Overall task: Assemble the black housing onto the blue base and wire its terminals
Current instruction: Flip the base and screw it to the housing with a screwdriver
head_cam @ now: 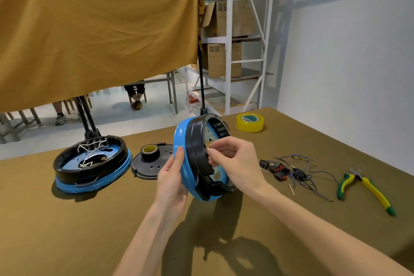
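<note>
A round blue base (pixel 182 141) with a black ring housing (pixel 197 141) seated in it stands tilted on edge above the table's middle. My left hand (pixel 173 177) grips the blue rim from the left. My right hand (pixel 233 159) reaches into the housing, its thumb and forefinger pinching a small metal piece at the inner wall. A loose bundle of blue wires with black and red switches (pixel 289 170) lies on the table to the right.
A second blue base with black housing and white wires (pixel 89 161) sits at the left. A black lid (pixel 152 163) carries a black tape roll (pixel 149 151). Yellow tape roll (pixel 250 122) at the back, green-yellow pliers (pixel 367 188) at the right. An ochre cloth hangs behind.
</note>
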Demonstrator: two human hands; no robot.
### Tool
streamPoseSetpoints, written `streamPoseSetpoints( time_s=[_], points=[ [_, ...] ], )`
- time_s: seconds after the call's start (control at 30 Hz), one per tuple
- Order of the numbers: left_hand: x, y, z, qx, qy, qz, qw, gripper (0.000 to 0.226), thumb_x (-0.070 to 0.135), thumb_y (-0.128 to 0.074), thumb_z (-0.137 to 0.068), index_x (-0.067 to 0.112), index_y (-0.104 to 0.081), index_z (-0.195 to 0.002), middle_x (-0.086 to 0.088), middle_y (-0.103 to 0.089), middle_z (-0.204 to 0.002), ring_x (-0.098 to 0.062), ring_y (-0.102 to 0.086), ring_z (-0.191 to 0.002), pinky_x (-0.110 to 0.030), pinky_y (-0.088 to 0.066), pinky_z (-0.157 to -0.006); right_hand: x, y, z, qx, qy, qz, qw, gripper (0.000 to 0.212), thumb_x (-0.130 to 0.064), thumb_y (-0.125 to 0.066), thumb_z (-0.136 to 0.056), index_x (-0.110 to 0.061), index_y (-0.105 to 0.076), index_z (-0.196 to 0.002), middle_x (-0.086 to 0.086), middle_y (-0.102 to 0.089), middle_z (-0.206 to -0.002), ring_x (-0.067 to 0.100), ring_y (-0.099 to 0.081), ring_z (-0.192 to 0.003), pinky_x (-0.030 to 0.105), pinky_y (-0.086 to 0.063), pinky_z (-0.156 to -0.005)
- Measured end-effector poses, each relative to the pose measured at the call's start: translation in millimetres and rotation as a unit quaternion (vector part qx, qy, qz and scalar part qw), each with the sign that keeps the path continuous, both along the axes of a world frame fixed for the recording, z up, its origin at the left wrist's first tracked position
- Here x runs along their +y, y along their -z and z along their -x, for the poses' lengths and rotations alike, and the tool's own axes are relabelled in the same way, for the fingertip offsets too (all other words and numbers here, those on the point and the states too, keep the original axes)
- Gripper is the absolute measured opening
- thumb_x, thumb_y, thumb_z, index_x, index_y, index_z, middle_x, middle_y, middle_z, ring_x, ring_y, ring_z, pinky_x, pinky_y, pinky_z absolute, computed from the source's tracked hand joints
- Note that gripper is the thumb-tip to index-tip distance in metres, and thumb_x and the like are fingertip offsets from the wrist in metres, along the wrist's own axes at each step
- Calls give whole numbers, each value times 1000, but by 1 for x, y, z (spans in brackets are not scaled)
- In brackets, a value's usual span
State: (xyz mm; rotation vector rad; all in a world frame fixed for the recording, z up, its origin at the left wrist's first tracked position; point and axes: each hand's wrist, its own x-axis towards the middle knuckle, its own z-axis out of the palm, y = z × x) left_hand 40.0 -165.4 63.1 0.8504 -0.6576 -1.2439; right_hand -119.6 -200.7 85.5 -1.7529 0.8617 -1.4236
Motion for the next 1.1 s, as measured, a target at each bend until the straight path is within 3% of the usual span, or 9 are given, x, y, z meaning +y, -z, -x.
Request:
streamPoseSetpoints(
  time_s=[0.23, 0.6, 0.8, 0.9, 0.97, 1.1],
  points=[
    [-5, -1, 2, -29, -5, 14, 999, 24, 35, -64, -96, 22, -81, -107, -12, -76, -116, -23, -75, -102, -41, -58, -82, -11, -7, 4, 19, 10, 22, 1000, 13, -9, -76, -91, -15, -80, -101, -3, -78, -88, 17, -75, -83, 31, -62, -78],
    [-11, -4, 16, -60, -34, 35, 997, 27, 37, -64, -97, 21, -78, -112, -9, -77, -110, -20, -75, -99, -33, -59, -75, -9, -11, 18, 23, 13, 1, 1000, 15, -5, -77, -89, -16, -81, -97, -3, -79, -86, 15, -76, -81, 25, -62, -75],
    [-14, -9, 33, -75, -65, 56, 994, 19, 35, -66, -95, 23, -81, -99, -14, -77, -101, -26, -74, -92, -34, -61, -73, -7, -10, 26, -41, 43, -50, 997, 15, -6, -79, -88, -18, -81, -96, -3, -80, -87, 13, -76, -83, 22, -61, -70],
    [-17, -10, 41, -137, -98, 92, 981, 17, 33, -67, -96, 22, -81, -98, -13, -76, -95, -29, -72, -88, -38, -60, -75, -5, -10, 32, -33, 97, -50, 993, 20, -10, -80, -88, -18, -77, -106, -7, -79, -84, 10, -77, -79, 22, -61, -65],
    [-21, -9, 43, -219, -141, 135, 956, 14, 30, -69, -95, 20, -78, -96, -13, -71, -90, -29, -65, -84, -32, -56, -71, -5, -10, 36, -13, 110, -73, 991, 26, -10, -78, -89, -18, -72, -114, -8, -79, -82, 9, -77, -79, 21, -61, -63],
    [-28, 2, 41, -367, -157, 194, 896, 17, 22, -71, -95, 10, -74, -82, -2, -61, -82, -19, -56, -77, -25, -45, -64, -9, -10, 42, -27, 61, -260, 963, 35, -10, -74, -92, -15, -64, -125, 4, -80, -93, 12, -78, -82, 24, -62, -66]
  ],
)
